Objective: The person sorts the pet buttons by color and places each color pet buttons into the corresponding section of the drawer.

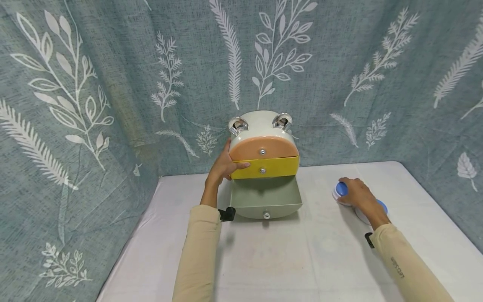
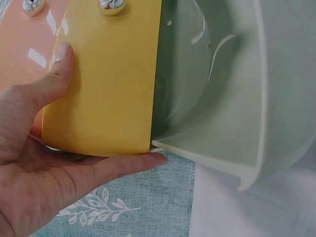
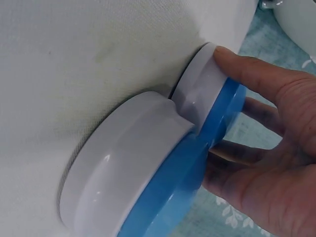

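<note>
A small drawer cabinet (image 1: 260, 126) stands near the back of the table, white on top with two silver ear-like rings. Below its orange drawer (image 1: 249, 147) is a yellow drawer (image 1: 281, 167), both pushed in; the green drawer (image 1: 266, 197) at the bottom is pulled out. My left hand (image 1: 224, 165) grips the cabinet's left side, thumb on the yellow front and fingers along the side. Over on the right, my right hand (image 1: 358, 193) holds a blue-and-white case (image 3: 133, 153) by its smaller round end, fingers and thumb around it. Its larger round part lies under my wrist.
A white cloth covers the table (image 1: 271, 264). Behind and along both sides hangs a teal curtain (image 1: 196, 71) with white leaf prints, close behind the cabinet. The green drawer's front, with its silver knob (image 1: 266, 215), juts toward me.
</note>
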`<state>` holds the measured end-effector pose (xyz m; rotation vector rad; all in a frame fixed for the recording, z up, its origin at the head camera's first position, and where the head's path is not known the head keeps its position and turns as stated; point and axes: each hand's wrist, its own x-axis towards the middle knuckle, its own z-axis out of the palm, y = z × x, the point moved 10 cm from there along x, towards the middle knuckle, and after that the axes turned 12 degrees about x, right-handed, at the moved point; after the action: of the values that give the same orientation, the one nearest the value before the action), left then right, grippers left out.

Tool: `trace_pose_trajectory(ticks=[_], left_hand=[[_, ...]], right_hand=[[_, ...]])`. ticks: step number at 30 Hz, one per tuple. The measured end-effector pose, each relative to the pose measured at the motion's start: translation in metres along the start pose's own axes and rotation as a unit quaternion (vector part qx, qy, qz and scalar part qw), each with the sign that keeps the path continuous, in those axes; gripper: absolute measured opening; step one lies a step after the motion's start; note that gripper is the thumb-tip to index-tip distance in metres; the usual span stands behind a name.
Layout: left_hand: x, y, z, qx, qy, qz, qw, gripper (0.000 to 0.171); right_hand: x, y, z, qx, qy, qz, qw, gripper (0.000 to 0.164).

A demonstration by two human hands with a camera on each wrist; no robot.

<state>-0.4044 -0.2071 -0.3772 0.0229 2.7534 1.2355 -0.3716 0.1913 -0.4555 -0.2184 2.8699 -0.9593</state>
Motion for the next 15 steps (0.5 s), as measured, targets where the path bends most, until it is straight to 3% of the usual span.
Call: trace_pose_trajectory(ticks=[7, 15], left_hand=[[-0.002, 0.001, 0.000, 0.005, 0.001, 0.002, 1.0000, 0.120], [-0.002, 0.001, -0.001, 0.009, 0.006, 0.007, 0.9999, 0.121]], right_hand=[[-0.001, -0.004, -0.005, 0.018, 0.015, -0.008, 1.000, 0.067], [-0.006, -0.039, -0.026, 0.020, 0.054, -0.052, 0.997, 0.066]])
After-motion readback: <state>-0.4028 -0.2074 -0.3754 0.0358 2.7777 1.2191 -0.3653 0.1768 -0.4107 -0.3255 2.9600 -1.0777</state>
